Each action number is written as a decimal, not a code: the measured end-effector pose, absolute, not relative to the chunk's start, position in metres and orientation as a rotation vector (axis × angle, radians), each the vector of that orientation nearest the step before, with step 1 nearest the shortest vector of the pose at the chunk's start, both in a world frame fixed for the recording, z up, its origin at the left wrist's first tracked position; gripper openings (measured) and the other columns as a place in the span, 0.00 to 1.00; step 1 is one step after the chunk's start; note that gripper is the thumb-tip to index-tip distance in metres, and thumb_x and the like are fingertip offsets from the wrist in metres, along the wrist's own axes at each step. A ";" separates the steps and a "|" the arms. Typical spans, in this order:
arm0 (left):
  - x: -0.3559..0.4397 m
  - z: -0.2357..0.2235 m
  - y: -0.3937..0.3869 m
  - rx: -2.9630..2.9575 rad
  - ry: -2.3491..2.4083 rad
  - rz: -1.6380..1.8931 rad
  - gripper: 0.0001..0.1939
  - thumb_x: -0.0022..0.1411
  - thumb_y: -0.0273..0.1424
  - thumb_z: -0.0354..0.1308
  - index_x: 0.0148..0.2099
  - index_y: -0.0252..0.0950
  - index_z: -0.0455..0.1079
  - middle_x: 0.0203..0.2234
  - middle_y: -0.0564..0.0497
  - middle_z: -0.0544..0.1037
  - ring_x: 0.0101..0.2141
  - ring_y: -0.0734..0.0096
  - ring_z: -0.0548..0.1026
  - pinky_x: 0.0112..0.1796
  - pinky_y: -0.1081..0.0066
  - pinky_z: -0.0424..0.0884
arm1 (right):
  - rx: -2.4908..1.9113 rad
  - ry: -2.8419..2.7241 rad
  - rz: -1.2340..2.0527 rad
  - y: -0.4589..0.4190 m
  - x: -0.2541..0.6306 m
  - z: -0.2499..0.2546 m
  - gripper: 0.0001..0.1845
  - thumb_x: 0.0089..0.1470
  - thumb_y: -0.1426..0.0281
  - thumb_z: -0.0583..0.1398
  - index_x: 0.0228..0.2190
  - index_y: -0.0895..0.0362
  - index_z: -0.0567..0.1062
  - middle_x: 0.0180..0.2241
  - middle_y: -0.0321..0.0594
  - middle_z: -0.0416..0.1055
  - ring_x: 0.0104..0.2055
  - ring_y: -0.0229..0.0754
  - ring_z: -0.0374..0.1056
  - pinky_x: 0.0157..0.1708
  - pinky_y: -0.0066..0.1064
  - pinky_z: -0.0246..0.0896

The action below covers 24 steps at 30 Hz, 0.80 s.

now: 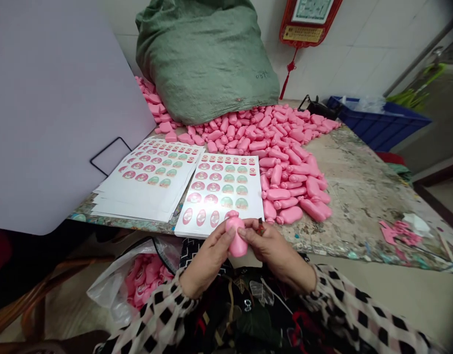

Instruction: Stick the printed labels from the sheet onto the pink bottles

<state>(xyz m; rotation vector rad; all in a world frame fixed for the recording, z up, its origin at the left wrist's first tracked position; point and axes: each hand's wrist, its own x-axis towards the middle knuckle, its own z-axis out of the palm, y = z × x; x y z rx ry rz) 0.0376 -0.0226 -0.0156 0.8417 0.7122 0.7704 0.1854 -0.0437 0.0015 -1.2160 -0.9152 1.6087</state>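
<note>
Between my two hands, just past the table's front edge, is a small pink plastic bottle (pixel 237 242). My left hand (pixel 216 246) grips it from the left, thumb on its face. From the right, my right hand (pixel 265 242) closes on it, with its thumb pressed against the bottle too. Whether a sticker lies under the thumbs I cannot tell. Right behind my hands lies a sheet of stickers (pixel 219 179) in pink and green. A pile of similar pink bottles (pixel 289 169) spreads behind and to the right of the sheet.
A stack of sticker sheets (pixel 147 177) lies left, beside a large pale panel (pixel 64 108). A bulky green sack (pixel 208 59) rests on the pile. Pink scraps (pixel 399 232) lie on the worn table (pixel 352 196). A plastic bag (pixel 112 287) of pink pieces stands below; a blue crate (pixel 381 128) is behind.
</note>
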 end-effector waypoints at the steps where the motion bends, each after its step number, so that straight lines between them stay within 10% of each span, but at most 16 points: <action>1: 0.042 -0.013 -0.022 0.798 0.704 0.785 0.21 0.62 0.38 0.51 0.56 0.38 0.63 0.52 0.45 0.70 0.51 0.64 0.69 0.52 0.63 0.63 | -1.223 -0.935 1.599 -0.043 0.179 0.001 0.21 0.47 0.54 0.61 0.36 0.57 0.70 0.17 0.27 0.59 0.17 0.30 0.54 0.20 0.25 0.52; 12: -0.008 -0.011 -0.008 1.012 1.171 0.891 0.16 0.52 0.36 0.60 0.42 0.36 0.63 0.34 0.50 0.75 0.26 0.74 0.73 0.30 0.70 0.70 | -1.831 -1.778 0.828 -0.025 0.216 -0.004 0.23 0.60 0.54 0.44 0.45 0.51 0.70 0.39 0.41 0.70 0.40 0.43 0.66 0.39 0.34 0.58; 20: -0.003 -0.005 0.012 2.322 1.380 0.537 0.10 0.63 0.35 0.47 0.35 0.39 0.68 0.30 0.51 0.74 0.32 0.67 0.71 0.33 0.67 0.65 | -1.899 -2.082 0.336 -0.004 0.198 -0.014 0.14 0.61 0.64 0.48 0.38 0.53 0.70 0.37 0.38 0.71 0.40 0.40 0.66 0.35 0.29 0.54; 24: 0.006 -0.018 0.023 2.514 1.362 0.446 0.10 0.62 0.35 0.50 0.43 0.40 0.68 0.46 0.48 0.74 0.39 0.62 0.72 0.38 0.64 0.66 | -1.962 -2.139 0.178 -0.001 0.193 -0.016 0.13 0.61 0.65 0.48 0.38 0.53 0.70 0.37 0.38 0.69 0.36 0.39 0.66 0.29 0.29 0.50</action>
